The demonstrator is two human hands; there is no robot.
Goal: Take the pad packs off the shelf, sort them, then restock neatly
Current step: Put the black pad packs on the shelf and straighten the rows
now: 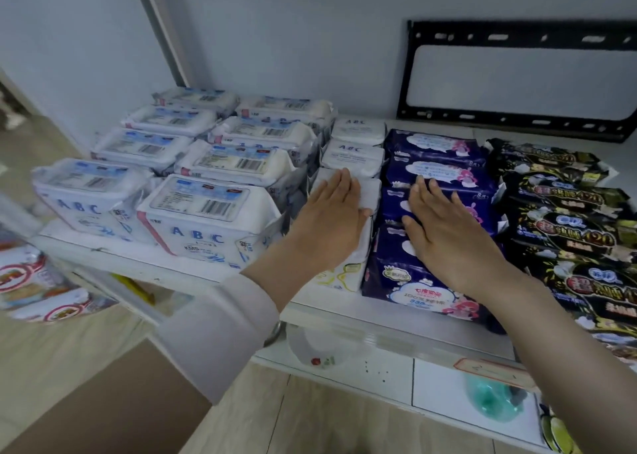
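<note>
Pad packs stand in rows on a white shelf (320, 307). Two rows of white-and-blue ABC packs (206, 212) fill the left side. A narrow row of small white packs (356, 131) runs down the middle, then a row of dark blue packs (410, 281), then black packs (565, 229) on the right. My left hand (332, 216) lies flat with straight fingers on the front white pack (350, 271). Flat on the dark blue row rests my right hand (444, 229), fingers straight and slightly spread.
A black metal bracket (517, 74) leans against the wall behind the shelf. Red-and-white packets (31, 281) sit lower left. Below the shelf edge lie a lower white shelf (437, 388), a green item (489, 398) and a brown cardboard surface (103, 402).
</note>
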